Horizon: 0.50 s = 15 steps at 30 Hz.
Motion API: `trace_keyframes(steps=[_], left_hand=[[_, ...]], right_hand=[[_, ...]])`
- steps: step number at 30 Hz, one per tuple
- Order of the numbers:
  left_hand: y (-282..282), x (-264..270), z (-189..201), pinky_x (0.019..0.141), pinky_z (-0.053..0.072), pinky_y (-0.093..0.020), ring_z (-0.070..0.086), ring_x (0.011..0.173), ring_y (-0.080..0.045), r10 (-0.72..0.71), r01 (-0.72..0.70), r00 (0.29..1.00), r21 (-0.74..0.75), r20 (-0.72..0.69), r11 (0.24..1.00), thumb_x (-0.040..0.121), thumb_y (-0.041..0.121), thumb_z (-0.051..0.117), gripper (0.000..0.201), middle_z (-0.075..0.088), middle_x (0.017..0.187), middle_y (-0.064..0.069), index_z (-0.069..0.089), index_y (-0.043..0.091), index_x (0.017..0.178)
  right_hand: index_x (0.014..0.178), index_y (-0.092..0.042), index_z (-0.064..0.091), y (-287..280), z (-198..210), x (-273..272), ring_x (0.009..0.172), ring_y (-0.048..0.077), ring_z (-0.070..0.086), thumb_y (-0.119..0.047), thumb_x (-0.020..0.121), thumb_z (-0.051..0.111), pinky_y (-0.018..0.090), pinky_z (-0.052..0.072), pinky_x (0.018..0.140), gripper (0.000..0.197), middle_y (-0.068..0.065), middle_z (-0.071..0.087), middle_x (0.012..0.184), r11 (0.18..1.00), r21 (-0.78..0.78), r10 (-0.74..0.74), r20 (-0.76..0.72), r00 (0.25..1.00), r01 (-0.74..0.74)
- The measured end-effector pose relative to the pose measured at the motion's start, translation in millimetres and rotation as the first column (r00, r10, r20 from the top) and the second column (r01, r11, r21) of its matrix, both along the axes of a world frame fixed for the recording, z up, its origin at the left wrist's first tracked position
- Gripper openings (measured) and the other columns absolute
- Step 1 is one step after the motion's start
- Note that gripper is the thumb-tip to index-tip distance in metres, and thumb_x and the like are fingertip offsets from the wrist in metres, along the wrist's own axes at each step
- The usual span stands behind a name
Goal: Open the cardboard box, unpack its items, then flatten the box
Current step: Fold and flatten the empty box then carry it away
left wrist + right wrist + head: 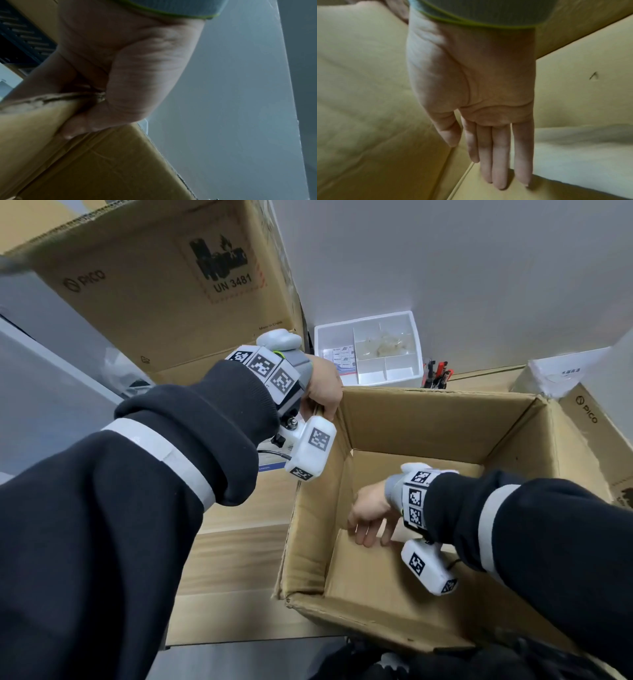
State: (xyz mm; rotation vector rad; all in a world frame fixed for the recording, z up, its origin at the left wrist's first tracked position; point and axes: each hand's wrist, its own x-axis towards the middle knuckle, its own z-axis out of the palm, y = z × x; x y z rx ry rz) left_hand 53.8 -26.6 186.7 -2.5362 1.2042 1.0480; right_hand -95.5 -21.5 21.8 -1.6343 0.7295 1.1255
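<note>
An open brown cardboard box [428, 419] stands on the wooden table in front of me, with nothing showing inside it. My left hand [323, 392] grips the top edge of the box at its far left corner; in the left wrist view the fingers [130, 86] curl over the cardboard rim [42, 98]. My right hand [371, 517] reaches down inside the box with straight fingers [500, 162]. Their tips press on a bottom flap [370, 580] near its free edge. The right hand holds nothing.
A large closed PICO carton [164, 292] stands behind at the left. A white divided tray [370, 350] sits against the wall, with pens [436, 374] beside it. Another cardboard box [589, 419] lies at the right. The wooden tabletop [233, 570] shows left of the box.
</note>
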Motion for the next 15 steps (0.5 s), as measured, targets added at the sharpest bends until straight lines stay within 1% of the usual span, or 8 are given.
trace_keyframes(steps=[1, 4, 7, 9, 10, 12, 13, 15], left_hand=[[-1.2, -0.1, 2.1, 0.084, 0.059, -0.042, 0.06, 0.072, -0.03, 0.004, -0.004, 1.0, -0.009, -0.006, 1.0, 0.083, -0.004, 0.072, 0.016, 0.06, 0.08, -0.016, 0.061, 0.006, 0.091], [-4.6, 2.7, 7.2, 0.084, 0.061, -0.044, 0.065, 0.072, -0.029, -0.008, 0.008, 1.0, -0.032, 0.011, 0.999, 0.084, 0.0, 0.073, 0.017, 0.066, 0.084, -0.013, 0.067, 0.007, 0.099], [-5.2, 3.4, 11.4, 0.089, 0.06, -0.051, 0.067, 0.078, -0.033, 0.001, -0.002, 1.0, -0.027, -0.027, 1.0, 0.084, -0.003, 0.072, 0.02, 0.066, 0.088, -0.018, 0.071, 0.0, 0.104], [-4.4, 1.6, 11.9, 0.089, 0.06, -0.05, 0.067, 0.078, -0.034, -0.014, 0.012, 0.998, -0.023, -0.057, 1.0, 0.084, -0.005, 0.072, 0.016, 0.065, 0.089, -0.019, 0.069, 0.004, 0.098], [-3.4, 1.0, 12.0, 0.089, 0.06, -0.05, 0.067, 0.078, -0.034, -0.022, 0.02, 0.997, -0.023, -0.076, 1.0, 0.085, -0.005, 0.071, 0.017, 0.065, 0.09, -0.018, 0.069, 0.004, 0.099], [-0.7, -1.1, 12.6, 0.085, 0.061, -0.048, 0.067, 0.073, -0.03, -0.047, 0.044, 0.992, -0.022, -0.115, 0.999, 0.087, -0.005, 0.069, 0.019, 0.066, 0.088, -0.017, 0.068, 0.003, 0.103], [0.5, -2.1, 13.7, 0.08, 0.062, -0.045, 0.066, 0.067, -0.026, -0.065, 0.063, 0.989, -0.023, -0.133, 0.998, 0.088, -0.005, 0.068, 0.016, 0.066, 0.084, -0.015, 0.067, 0.004, 0.102], [3.4, -6.9, 17.1, 0.071, 0.06, -0.038, 0.063, 0.06, -0.02, -0.1, 0.098, 0.983, -0.018, -0.155, 0.995, 0.09, -0.003, 0.068, 0.012, 0.064, 0.077, -0.011, 0.065, 0.005, 0.098]], right_hand=[[0.118, 0.001, 0.064, 6.1, -1.4, -1.1, 0.083, 0.023, 0.07, -0.017, 0.09, 0.051, 0.054, 0.054, 0.09, 0.035, 0.01, 0.071, 0.096, 1.0, -0.012, 0.028, -0.004, 1.0, -0.028], [0.123, 0.0, 0.062, 20.6, -7.0, -3.7, 0.076, 0.02, 0.066, -0.015, 0.092, 0.051, 0.053, 0.053, 0.091, 0.036, 0.011, 0.068, 0.102, 0.994, -0.001, 0.109, -0.035, 0.993, -0.109], [0.125, -0.001, 0.061, 30.6, -9.4, -6.7, 0.079, 0.019, 0.066, -0.016, 0.093, 0.05, 0.051, 0.051, 0.094, 0.037, 0.005, 0.069, 0.093, 0.983, 0.04, 0.179, -0.059, 0.982, -0.177], [0.126, -0.002, 0.061, 35.1, -10.7, -8.2, 0.082, 0.02, 0.066, -0.017, 0.093, 0.05, 0.049, 0.051, 0.094, 0.038, 0.002, 0.069, 0.09, 0.979, 0.052, 0.201, -0.054, 0.978, -0.199], [0.126, -0.002, 0.062, 36.7, -10.5, -8.6, 0.084, 0.021, 0.066, -0.018, 0.093, 0.05, 0.047, 0.053, 0.091, 0.038, 0.001, 0.069, 0.092, 0.977, 0.047, 0.209, -0.045, 0.977, -0.207], [0.124, -0.002, 0.062, 37.5, -7.0, -7.4, 0.087, 0.022, 0.066, -0.017, 0.093, 0.048, 0.038, 0.054, 0.078, 0.037, 0.003, 0.069, 0.101, 0.978, 0.011, 0.208, -0.014, 0.978, -0.207], [0.122, -0.002, 0.061, 36.6, -3.2, -5.4, 0.088, 0.023, 0.066, -0.017, 0.093, 0.047, 0.035, 0.053, 0.075, 0.035, 0.005, 0.069, 0.106, 0.98, -0.014, 0.2, 0.008, 0.98, -0.2], [0.12, -0.003, 0.061, 32.2, 6.0, -0.7, 0.089, 0.022, 0.066, -0.015, 0.094, 0.046, 0.038, 0.054, 0.082, 0.032, 0.008, 0.069, 0.116, 0.976, -0.092, 0.203, 0.055, 0.978, -0.198]])
